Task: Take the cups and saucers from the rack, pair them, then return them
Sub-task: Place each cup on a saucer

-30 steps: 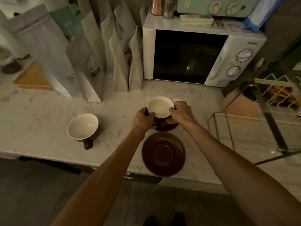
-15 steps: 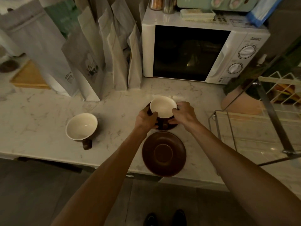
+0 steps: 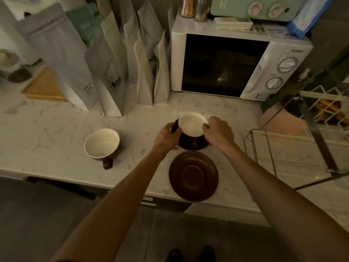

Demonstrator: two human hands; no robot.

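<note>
Cup, brown outside, cream inside: sits on a brown saucer mid-counter, in front of the microwave. Left hand grips the saucer's left edge and the cup's side; right hand grips the cup's right rim and side.

Second saucer: bare, just in front of the first, its near rim reaching the counter's front edge.

Second cup: upright on the counter, well left of the hands, handle pointing toward the front edge.

Paper bags: a standing row along the back, left of the microwave, closing off that side. A tan board lies at far left.

Wire rack: right of the hands, its near post close to the right wrist; a pink pot stands behind it.

Open room: bare marble between the two cups and between the bags and the hands. Floor lies beyond the front edge.
</note>
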